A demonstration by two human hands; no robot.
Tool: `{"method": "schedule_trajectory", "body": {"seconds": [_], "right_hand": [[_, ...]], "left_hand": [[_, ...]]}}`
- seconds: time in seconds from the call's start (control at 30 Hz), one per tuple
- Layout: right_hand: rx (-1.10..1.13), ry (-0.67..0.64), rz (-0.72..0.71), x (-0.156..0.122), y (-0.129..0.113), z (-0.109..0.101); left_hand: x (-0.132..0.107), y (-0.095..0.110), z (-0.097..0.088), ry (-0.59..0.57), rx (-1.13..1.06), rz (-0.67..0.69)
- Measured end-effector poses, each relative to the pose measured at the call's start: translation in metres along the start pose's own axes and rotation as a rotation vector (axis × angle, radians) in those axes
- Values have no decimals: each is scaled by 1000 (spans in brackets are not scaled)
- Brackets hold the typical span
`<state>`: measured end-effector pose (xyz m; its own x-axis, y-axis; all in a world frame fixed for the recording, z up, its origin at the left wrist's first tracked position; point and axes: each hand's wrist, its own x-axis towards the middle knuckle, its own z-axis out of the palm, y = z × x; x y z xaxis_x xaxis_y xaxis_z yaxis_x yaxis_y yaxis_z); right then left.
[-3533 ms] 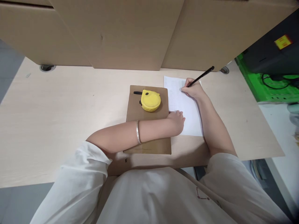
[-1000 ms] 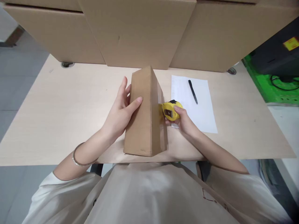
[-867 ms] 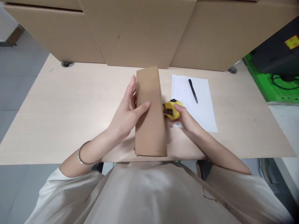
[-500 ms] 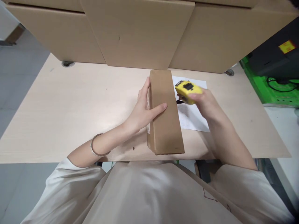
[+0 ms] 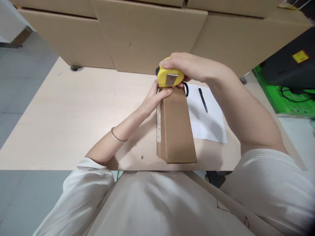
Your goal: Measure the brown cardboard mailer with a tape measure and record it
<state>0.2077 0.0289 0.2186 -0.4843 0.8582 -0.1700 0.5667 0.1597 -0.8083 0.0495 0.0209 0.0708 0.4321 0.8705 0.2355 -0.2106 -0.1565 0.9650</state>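
A long brown cardboard box (image 5: 179,127) lies on the table, its length running away from me. A white label (image 5: 158,126) shows on its left side. My left hand (image 5: 155,96) grips the box near its far end, with the thumb on top and the fingers along the left side. Above that far end, my right hand (image 5: 180,64) is closed around a yellow tape measure (image 5: 169,77) with a black strap (image 5: 186,89). The left thumb is just below the tape measure's case. I cannot see any blade drawn out.
Large cardboard boxes (image 5: 152,39) are stacked along the table's back edge. Right of the long box, a printed sheet (image 5: 211,127) lies on the table (image 5: 73,114) with a black pen (image 5: 203,101) on it. A green crate (image 5: 295,103) and a dark case (image 5: 283,62) stand at the right.
My right hand has brought the tape measure left and away from me, from beside the box to above its far end. My left hand has slid toward the far end. The pen now shows.
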Motion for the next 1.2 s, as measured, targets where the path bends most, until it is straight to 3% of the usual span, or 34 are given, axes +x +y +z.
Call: {"method": "schedule_trajectory", "body": {"seconds": [0.1, 0.23, 0.47, 0.63, 0.73, 0.93, 1.2], "right_hand": [[-84, -37, 48, 3, -4, -7], [-102, -67, 165, -4, 15, -28], [-94, 26, 303, -25, 40, -50], [-59, 65, 231, -20, 44, -47], [-3, 25, 159, -21, 52, -53], [193, 31, 184, -33, 80, -71], [218, 134, 187, -19, 79, -51]], "left_hand": [[0, 1, -1, -44, -42, 5], [0, -1, -5, 29, 3, -26], [5, 10, -9, 7, 28, -105], [18, 14, -13, 98, 84, -185], [20, 16, -16, 46, 112, -163], [16, 18, -18, -11, 102, -175], [12, 18, -7, -9, -78, -178]]}}
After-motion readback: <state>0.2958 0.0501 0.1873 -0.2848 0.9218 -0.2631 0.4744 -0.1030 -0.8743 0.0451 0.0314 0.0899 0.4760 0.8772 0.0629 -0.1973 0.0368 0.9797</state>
